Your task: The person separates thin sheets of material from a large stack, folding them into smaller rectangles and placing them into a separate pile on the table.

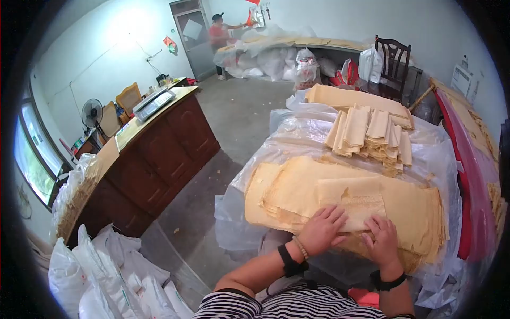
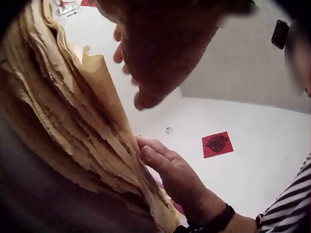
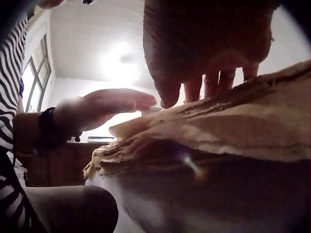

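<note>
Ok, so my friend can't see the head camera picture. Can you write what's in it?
A person's left hand and right hand are at the near edge of a tan sheet on a wide, ragged stack. Beyond it, folded tan pieces lie piled. Far back, someone in red reaches toward the wall.

The walls of this room are pale, and the floor is grey and rather smooth. Beyond the left edge of the plastic-covered tabletop, with a strip of floor between, there stands a long counter with dark reddish-brown panels. Behind it are a standing fan and a window, which shows some green outside. A grey door is at the far end. Past the tabletop's far edge, towards the right corner, stands a dark wooden chair. A strong white light glares near the ceiling.
</note>
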Demonstrator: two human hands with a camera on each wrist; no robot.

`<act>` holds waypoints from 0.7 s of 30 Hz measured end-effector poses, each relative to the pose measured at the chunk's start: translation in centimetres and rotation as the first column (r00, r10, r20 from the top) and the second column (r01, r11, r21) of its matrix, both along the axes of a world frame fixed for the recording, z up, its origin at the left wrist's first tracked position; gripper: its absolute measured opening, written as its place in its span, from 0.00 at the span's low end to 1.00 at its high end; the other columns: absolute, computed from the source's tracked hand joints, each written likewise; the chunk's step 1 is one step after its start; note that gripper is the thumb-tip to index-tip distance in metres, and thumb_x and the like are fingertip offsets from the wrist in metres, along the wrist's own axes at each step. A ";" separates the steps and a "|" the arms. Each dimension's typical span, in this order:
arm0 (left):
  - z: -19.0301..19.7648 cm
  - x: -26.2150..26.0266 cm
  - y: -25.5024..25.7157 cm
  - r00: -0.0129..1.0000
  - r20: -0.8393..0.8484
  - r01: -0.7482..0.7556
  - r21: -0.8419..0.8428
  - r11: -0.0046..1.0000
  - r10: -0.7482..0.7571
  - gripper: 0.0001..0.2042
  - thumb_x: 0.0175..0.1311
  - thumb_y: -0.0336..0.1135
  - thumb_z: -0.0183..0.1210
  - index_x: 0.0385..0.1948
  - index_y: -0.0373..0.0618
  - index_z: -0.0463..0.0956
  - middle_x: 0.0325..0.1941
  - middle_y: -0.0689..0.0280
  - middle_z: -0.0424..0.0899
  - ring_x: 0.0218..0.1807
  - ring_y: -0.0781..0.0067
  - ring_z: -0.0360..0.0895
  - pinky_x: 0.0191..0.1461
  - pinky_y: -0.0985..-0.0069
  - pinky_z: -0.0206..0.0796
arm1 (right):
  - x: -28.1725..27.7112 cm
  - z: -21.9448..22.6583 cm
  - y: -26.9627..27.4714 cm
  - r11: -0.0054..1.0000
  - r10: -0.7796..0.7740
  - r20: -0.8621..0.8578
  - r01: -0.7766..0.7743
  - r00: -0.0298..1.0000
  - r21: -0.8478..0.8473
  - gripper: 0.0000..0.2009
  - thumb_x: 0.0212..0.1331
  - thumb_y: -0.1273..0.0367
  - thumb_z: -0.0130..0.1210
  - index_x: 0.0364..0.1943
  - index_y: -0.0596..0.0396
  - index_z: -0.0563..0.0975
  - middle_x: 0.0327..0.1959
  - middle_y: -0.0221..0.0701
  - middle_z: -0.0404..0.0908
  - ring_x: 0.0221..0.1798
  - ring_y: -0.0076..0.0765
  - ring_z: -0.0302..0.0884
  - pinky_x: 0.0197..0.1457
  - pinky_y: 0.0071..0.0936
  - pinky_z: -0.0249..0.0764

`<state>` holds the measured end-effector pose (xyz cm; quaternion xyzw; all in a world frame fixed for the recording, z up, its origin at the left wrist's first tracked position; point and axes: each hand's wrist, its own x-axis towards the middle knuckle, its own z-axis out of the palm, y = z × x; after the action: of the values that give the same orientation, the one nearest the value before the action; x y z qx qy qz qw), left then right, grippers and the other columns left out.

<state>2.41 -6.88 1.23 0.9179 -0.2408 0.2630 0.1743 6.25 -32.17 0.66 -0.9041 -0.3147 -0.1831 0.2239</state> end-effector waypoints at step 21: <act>-2.3 2.0 5.9 0.739 -0.571 -0.263 -0.733 0.627 -0.358 0.10 0.67 0.31 0.62 0.45 0.36 0.83 0.41 0.56 0.89 0.41 0.61 0.85 0.50 0.72 0.75 | 3.5 -0.7 -2.7 0.857 0.087 -0.528 0.207 0.845 0.471 0.11 0.61 0.64 0.64 0.38 0.59 0.82 0.30 0.42 0.85 0.32 0.51 0.78 0.41 0.38 0.75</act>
<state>4.45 -0.98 -1.10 0.7717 -0.0495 -0.0146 0.6339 9.71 -34.83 0.00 -0.8361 -0.1507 -0.0097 0.5274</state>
